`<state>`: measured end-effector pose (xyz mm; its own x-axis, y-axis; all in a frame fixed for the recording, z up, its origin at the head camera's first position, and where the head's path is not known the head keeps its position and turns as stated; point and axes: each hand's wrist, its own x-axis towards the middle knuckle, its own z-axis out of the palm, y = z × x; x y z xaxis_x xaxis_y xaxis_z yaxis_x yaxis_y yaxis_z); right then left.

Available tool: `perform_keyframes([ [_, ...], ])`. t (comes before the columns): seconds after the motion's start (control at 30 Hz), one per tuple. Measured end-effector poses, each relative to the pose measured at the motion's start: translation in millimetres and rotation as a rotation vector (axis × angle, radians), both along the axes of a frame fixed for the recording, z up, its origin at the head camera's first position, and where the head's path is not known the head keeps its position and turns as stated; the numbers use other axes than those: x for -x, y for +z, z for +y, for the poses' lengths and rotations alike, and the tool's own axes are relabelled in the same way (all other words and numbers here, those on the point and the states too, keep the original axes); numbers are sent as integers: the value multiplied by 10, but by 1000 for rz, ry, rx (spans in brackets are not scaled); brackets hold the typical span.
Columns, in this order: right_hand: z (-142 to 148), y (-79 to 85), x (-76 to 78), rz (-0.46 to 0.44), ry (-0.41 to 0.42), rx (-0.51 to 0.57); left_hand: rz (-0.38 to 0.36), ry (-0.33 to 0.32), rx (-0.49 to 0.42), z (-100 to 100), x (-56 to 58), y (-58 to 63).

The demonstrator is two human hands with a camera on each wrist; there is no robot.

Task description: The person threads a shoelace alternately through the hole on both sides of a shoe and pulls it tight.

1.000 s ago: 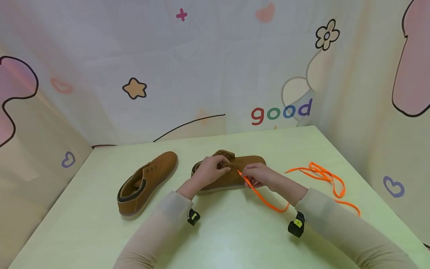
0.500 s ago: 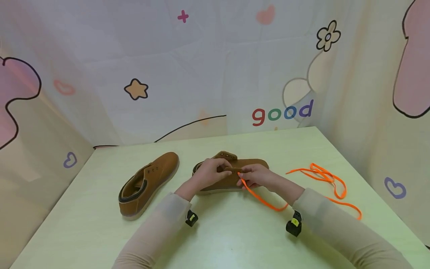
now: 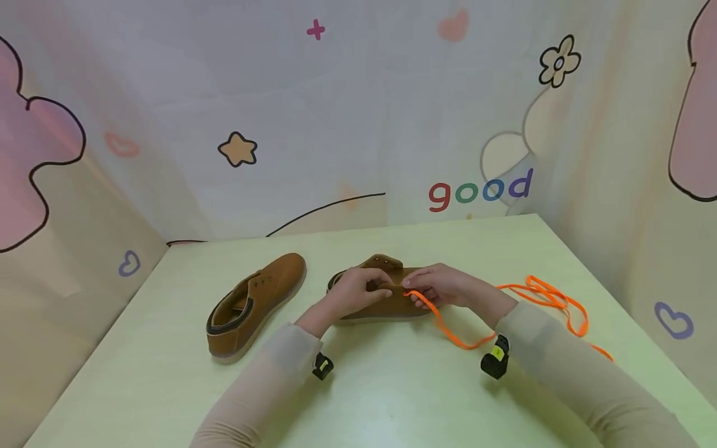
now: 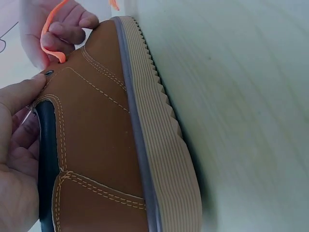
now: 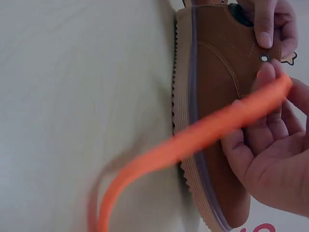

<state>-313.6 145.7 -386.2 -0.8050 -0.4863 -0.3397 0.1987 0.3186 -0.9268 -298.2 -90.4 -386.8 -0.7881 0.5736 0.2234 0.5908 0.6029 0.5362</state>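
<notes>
Left hand [image 3: 354,290] pinches the eyelet flap of the near-side-on brown shoe [image 3: 386,307], sole down on the pale surface [image 3: 386,398]. Right hand [image 3: 445,286], fingers bent, meets the flap beside the orange lace [image 3: 450,335]; cannot tell whether it grips either.

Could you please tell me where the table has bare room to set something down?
The table is bare at the front, between the left sleeve and right sleeve, short of the orange lace, and left of the untouched shoe. It is crowded around the held shoe, where left hand and right hand meet, and at right, where lace lies coiled.
</notes>
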Motion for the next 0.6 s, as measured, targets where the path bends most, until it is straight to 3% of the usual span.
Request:
perform_keyframes([
  [0.33, 31, 335, 82, 256, -89, -267, -36, -1, -3, -10, -14, 0],
  [0.43, 87, 557, 122, 310, -141, -266, -50, -1, 20, -11, -18, 4],
  [0.6, 286, 1070, 186, 370, -277, -207, -55, 18, 64, -7, -34, 22],
])
